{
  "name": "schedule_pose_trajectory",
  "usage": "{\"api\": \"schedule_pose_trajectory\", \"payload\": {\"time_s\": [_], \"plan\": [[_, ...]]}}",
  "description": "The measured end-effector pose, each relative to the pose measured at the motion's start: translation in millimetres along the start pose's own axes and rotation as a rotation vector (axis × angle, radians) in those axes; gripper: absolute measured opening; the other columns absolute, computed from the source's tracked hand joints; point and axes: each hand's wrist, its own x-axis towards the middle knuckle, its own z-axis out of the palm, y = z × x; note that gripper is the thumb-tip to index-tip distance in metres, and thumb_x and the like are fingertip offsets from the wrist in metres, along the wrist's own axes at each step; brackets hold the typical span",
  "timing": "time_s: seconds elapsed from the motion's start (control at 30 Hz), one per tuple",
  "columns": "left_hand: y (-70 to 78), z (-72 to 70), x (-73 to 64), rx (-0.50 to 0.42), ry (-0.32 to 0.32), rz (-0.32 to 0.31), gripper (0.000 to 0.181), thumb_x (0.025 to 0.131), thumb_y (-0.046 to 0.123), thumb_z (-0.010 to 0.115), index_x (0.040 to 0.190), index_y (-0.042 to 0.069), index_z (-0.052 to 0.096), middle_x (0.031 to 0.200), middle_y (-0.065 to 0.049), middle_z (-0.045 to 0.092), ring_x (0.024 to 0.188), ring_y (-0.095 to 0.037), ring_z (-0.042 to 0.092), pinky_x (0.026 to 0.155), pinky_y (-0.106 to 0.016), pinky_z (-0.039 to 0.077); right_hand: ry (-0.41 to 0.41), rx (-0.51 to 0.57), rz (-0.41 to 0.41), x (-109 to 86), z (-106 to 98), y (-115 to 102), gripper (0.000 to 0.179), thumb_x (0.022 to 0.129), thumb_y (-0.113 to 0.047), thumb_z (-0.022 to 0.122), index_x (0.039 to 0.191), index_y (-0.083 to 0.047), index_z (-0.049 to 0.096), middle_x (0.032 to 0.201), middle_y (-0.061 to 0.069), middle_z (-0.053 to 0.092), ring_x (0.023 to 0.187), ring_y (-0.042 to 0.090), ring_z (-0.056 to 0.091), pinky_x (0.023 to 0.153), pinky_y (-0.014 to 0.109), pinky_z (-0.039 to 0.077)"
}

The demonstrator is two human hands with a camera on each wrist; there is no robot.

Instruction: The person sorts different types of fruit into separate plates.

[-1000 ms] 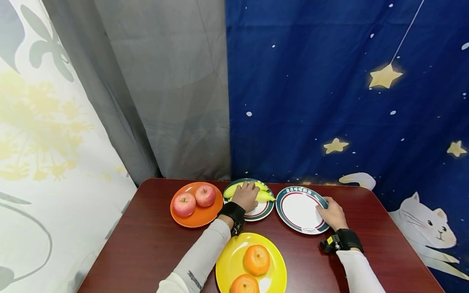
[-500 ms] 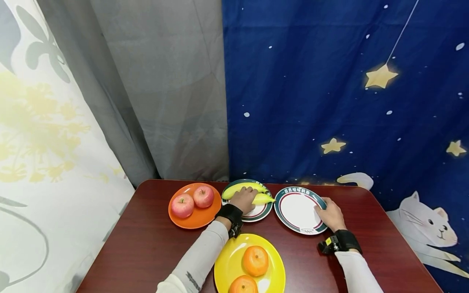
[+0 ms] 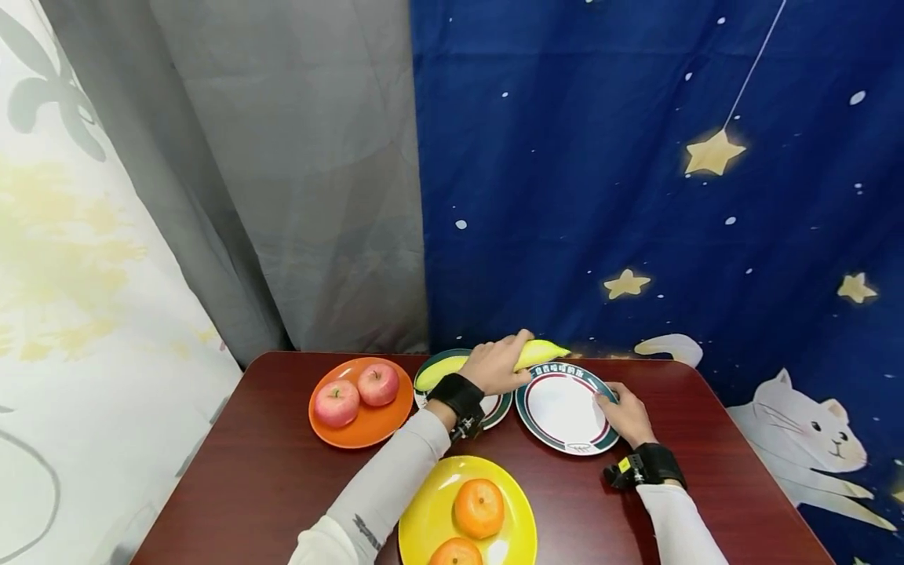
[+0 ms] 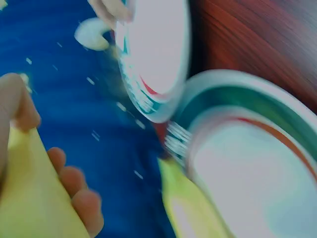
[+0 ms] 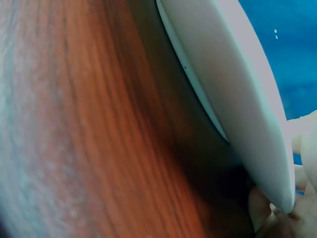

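My left hand (image 3: pixel 497 366) grips a yellow banana (image 3: pixel 542 352), raised over the gap between two green-rimmed white plates. In the left wrist view, curled fingertips show along the side of this banana (image 4: pixel 37 193). A second banana (image 3: pixel 438 373) lies on the left green-rimmed plate (image 3: pixel 503 410), partly hidden by the left hand. At the right, my right hand (image 3: pixel 628 416) pinches the rim of the other green-rimmed plate (image 3: pixel 565 412), its thumb over the edge. The right wrist view shows fingers under that plate's rim (image 5: pixel 277 183). Nothing lies on this right plate.
An orange plate (image 3: pixel 363 431) with two red apples (image 3: pixel 337 403) stands at the left. Nearer me is a yellow plate (image 3: pixel 519 502) with two oranges (image 3: pixel 479 508), close below the left forearm. A blue starry curtain (image 3: pixel 537 196) hangs behind the dark red table (image 3: pixel 268 471).
My left hand has lifted one banana off the left plate and moved it up and right, toward the right plate. The right hand keeps holding the plate's rim. The head view has shifted slightly.
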Motion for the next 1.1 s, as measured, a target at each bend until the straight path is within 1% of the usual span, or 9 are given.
{"api": "schedule_pose_trajectory", "payload": {"time_s": [0.13,0.33,0.47,0.53,0.6,0.8,0.93,1.0,1.1], "plan": [[25.2,10.4,20.3,0.118,-0.012,0.073,0.045,0.099,0.042,0.074,0.135,0.022,0.057,0.103,0.007,0.068,0.08,-0.011,0.063,0.066,-0.027,0.048,0.014,0.027,-0.022,1.7,1,2,0.051,0.115,-0.025,0.04,0.153,0.007,0.044,0.152,0.038,0.047,0.14,0.053,0.047,0.118,0.063,0.037],[49.4,49.6,36.5,0.213,-0.081,0.182,0.049,0.097,0.045,0.078,0.139,0.028,0.06,0.122,0.012,0.073,0.092,-0.01,0.071,0.075,-0.027,0.055,0.025,0.09,-0.093,-0.4,1,-1,0.042,0.113,-0.013,0.044,0.146,0.012,0.05,0.147,0.038,0.052,0.136,0.052,0.051,0.116,0.06,0.041],[57.9,75.6,37.2,0.237,-0.121,0.224,0.044,0.096,0.046,0.079,0.134,0.031,0.063,0.125,0.014,0.074,0.101,-0.006,0.071,0.082,-0.025,0.055,0.007,0.15,-0.112,-2.6,3,-2,0.041,0.115,-0.014,0.044,0.145,0.013,0.052,0.141,0.037,0.057,0.118,0.04,0.062,0.099,0.038,0.051],[59.8,85.8,36.4,0.244,-0.143,0.225,0.042,0.096,0.046,0.079,0.132,0.032,0.063,0.122,0.013,0.075,0.1,-0.006,0.072,0.083,-0.024,0.056,-0.001,0.171,-0.097,-2.4,4,-2,0.042,0.115,-0.016,0.044,0.145,0.012,0.052,0.14,0.036,0.058,0.11,0.031,0.063,0.089,0.028,0.05],[60.8,94.0,35.6,0.255,-0.165,0.217,0.042,0.096,0.046,0.079,0.132,0.032,0.063,0.121,0.012,0.075,0.1,-0.006,0.072,0.084,-0.024,0.055,-0.005,0.178,-0.072,-1.8,5,-3,0.043,0.115,-0.019,0.045,0.146,0.009,0.053,0.141,0.034,0.058,0.108,0.027,0.061,0.085,0.025,0.048],[65.6,102.2,37.7,0.268,-0.188,0.201,0.042,0.098,0.047,0.077,0.131,0.028,0.062,0.117,0.006,0.072,0.098,-0.01,0.071,0.079,-0.025,0.056,0.0,0.17,-0.036,-0.2,0,-2,0.044,0.115,-0.02,0.043,0.149,0.006,0.052,0.146,0.033,0.056,0.119,0.037,0.059,0.092,0.033,0.047],[70.1,102.5,40.2,0.257,-0.195,0.189,0.046,0.098,0.05,0.075,0.134,0.025,0.063,0.12,0.004,0.069,0.105,-0.011,0.067,0.086,-0.026,0.055,-0.008,0.204,-0.016,-0.9,-5,3,0.044,0.116,-0.021,0.042,0.151,0.005,0.05,0.146,0.033,0.055,0.113,0.036,0.06,0.081,0.031,0.05],[71.6,104.1,40.7,0.256,-0.203,0.191,0.05,0.097,0.054,0.075,0.135,0.024,0.065,0.121,0.003,0.067,0.107,-0.011,0.065,0.09,-0.025,0.054,-0.009,0.194,-0.009,-1.4,-6,6,0.045,0.116,-0.022,0.042,0.151,0.004,0.05,0.146,0.033,0.055,0.113,0.035,0.06,0.081,0.031,0.049],[73.7,106.6,41.1,0.251,-0.205,0.206,0.055,0.094,0.061,0.074,0.134,0.023,0.067,0.118,0.004,0.066,0.105,-0.01,0.062,0.09,-0.024,0.053,-0.008,0.171,0.003,-2.5,-8,10,0.045,0.115,-0.022,0.041,0.151,0.003,0.05,0.148,0.032,0.054,0.119,0.038,0.059,0.091,0.038,0.05]]}}
